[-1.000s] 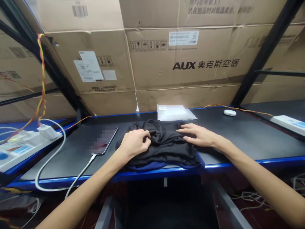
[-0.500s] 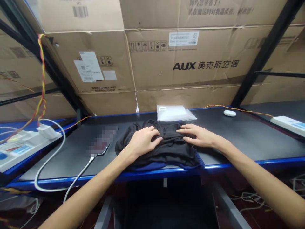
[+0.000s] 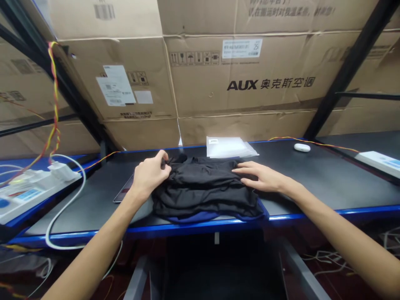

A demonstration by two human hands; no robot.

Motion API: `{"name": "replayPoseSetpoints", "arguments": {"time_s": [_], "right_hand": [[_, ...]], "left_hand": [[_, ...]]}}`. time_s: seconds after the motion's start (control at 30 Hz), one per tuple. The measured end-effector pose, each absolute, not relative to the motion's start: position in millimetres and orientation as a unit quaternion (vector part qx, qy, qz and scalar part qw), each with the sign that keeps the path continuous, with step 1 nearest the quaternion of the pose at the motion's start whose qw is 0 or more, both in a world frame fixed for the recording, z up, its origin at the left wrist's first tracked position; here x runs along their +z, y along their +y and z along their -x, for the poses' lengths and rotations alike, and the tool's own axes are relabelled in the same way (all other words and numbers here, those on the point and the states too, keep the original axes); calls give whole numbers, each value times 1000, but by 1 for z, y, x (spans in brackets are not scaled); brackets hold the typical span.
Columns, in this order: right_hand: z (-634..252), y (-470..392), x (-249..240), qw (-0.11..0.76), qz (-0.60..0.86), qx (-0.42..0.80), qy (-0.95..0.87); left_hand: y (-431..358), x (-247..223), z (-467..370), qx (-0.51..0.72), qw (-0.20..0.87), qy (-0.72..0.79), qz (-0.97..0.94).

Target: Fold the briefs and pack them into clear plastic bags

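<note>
A black garment (image 3: 203,187), thin and wrinkled, lies bunched into a rough rectangle at the table's front edge. Dark blue fabric (image 3: 200,217) shows beneath its near side. At the upper left corner of the garment, my left hand (image 3: 151,174) has its thumb and fingers pinched on the cloth. My right hand (image 3: 264,176) rests on the right end with fingers apart and stretched out, holding nothing. Partly hidden behind my left wrist is a phone (image 3: 125,189).
Behind the garment lie clear plastic bags (image 3: 229,148). A small white case (image 3: 301,148) sits farther right. Power strips (image 3: 28,191) with a white cable (image 3: 65,208) stand left, another (image 3: 379,162) right. Cardboard (image 3: 200,96) walls the back between black posts (image 3: 346,66).
My left hand has moved left from the garment's middle to its upper left corner and closed on the cloth, now covering part of the phone. My right hand has stayed in place.
</note>
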State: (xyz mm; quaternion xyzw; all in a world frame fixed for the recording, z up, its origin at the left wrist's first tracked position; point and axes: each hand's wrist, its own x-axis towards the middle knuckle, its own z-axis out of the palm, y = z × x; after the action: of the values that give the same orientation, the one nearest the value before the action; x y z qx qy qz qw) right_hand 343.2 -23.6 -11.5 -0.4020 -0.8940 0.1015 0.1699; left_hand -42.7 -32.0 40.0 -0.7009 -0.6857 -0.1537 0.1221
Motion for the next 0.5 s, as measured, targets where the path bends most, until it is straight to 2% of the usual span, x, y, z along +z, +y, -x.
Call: {"name": "replayPoseSetpoints", "arguments": {"time_s": [0.1, 0.2, 0.3, 0.37, 0.43, 0.5], "right_hand": [[-343, -24, -11, 176, 402, 108, -892], [-343, -24, -11, 175, 404, 103, -892], [-343, -24, -12, 164, 401, 96, -896], [-343, -24, -12, 162, 398, 93, -898], [-343, -24, -11, 164, 399, 93, -897], [-343, -24, -11, 168, 401, 94, -896]], "left_hand": [[-31, 30, 52, -59, 79, -700, 708], [-31, 23, 53, -39, 66, -704, 706], [-32, 23, 50, -128, 123, -664, 726], [-33, 25, 48, -211, 158, -577, 773], [-33, 28, 47, -260, 131, -473, 832], [-31, 28, 46, -256, 67, -408, 874]]}}
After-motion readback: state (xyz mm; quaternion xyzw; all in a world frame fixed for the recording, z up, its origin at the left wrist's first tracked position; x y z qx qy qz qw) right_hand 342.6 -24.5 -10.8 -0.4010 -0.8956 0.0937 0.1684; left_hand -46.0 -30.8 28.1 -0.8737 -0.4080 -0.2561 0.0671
